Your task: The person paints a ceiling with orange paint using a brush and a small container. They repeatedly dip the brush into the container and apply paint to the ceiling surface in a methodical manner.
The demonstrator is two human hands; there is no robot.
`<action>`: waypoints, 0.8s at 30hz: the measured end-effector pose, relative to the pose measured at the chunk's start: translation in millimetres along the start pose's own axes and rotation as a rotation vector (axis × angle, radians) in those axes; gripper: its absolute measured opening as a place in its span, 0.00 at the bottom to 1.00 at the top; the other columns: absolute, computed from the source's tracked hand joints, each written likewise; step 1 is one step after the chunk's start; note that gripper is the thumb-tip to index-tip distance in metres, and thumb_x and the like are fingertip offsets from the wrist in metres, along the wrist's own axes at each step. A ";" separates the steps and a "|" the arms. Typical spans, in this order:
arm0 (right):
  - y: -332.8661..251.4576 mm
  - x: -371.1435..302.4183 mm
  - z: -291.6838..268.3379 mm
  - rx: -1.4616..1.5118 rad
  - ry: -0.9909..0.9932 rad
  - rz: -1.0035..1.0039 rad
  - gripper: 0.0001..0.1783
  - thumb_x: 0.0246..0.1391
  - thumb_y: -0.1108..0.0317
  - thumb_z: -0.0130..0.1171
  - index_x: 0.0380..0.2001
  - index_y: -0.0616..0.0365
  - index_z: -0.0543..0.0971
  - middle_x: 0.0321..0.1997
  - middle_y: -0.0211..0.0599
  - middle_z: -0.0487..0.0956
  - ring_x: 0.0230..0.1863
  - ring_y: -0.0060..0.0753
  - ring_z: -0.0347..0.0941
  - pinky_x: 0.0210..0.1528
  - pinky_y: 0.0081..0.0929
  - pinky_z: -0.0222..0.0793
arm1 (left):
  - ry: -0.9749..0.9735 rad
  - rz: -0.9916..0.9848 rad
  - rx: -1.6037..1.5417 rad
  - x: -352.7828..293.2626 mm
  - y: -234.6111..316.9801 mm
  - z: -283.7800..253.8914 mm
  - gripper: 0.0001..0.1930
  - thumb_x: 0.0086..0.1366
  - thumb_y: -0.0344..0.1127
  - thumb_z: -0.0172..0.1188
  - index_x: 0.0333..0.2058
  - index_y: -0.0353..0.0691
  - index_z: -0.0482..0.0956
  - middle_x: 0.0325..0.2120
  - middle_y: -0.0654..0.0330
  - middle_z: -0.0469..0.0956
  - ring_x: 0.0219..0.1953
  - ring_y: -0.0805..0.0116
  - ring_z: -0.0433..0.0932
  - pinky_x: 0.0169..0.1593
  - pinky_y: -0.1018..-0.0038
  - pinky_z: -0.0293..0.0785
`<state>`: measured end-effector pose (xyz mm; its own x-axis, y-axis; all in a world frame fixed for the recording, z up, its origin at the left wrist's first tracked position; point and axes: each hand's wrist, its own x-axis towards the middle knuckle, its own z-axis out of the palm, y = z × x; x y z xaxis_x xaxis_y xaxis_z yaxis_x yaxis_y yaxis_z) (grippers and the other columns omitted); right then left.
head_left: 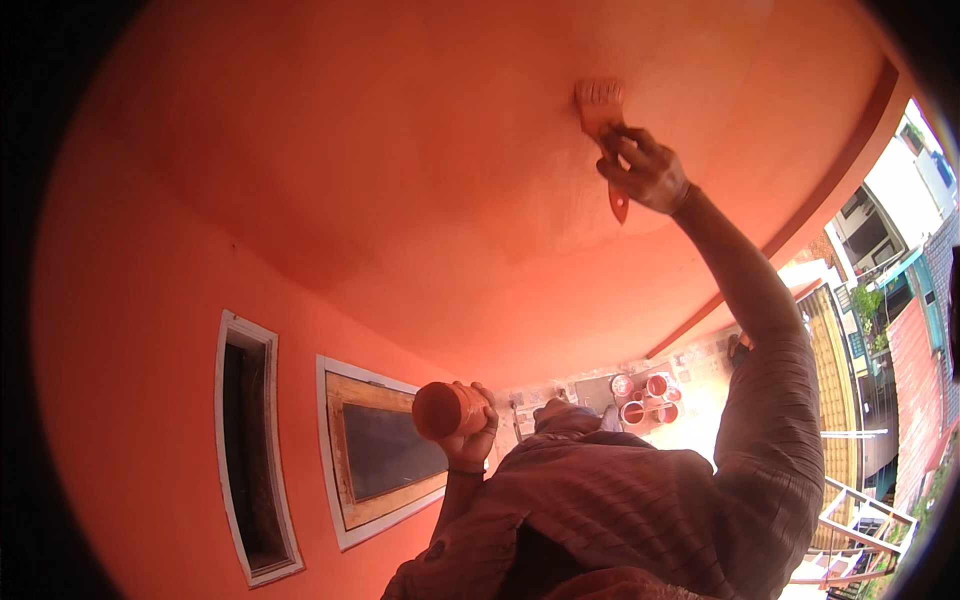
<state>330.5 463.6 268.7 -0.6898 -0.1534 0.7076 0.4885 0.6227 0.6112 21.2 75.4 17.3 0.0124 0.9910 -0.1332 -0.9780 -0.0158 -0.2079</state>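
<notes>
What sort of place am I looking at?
Probably a house's open porch or balcony: there's a wood-framed window in an orange wall, and a neighbouring red roof shows in daylight beyond.

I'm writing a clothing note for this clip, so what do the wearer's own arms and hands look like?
The right hand and left hand are both without gloves. The right sleeve is loose and finely striped, ending near the elbow, matching the striped shirt. It looks brownish red, though the orange surroundings may tint it. The left sleeve's end is unclear.
</notes>
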 end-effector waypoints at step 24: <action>-92.8 -91.7 8.6 0.236 -0.173 0.198 0.09 0.45 0.73 0.69 0.30 0.48 0.80 0.61 0.31 0.80 0.59 0.41 0.78 0.36 0.29 0.87 | 0.054 0.056 -0.001 -18.5 3.9 3.9 0.27 0.62 0.51 0.71 0.57 0.46 0.82 0.59 0.56 0.77 0.65 0.56 0.71 0.55 0.52 0.80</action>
<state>343.8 426.5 144.0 -0.6841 0.1078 0.7214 0.4989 0.7907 0.3549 16.4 57.5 22.7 -0.0308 0.9799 -0.1969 -0.9773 -0.0708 -0.1997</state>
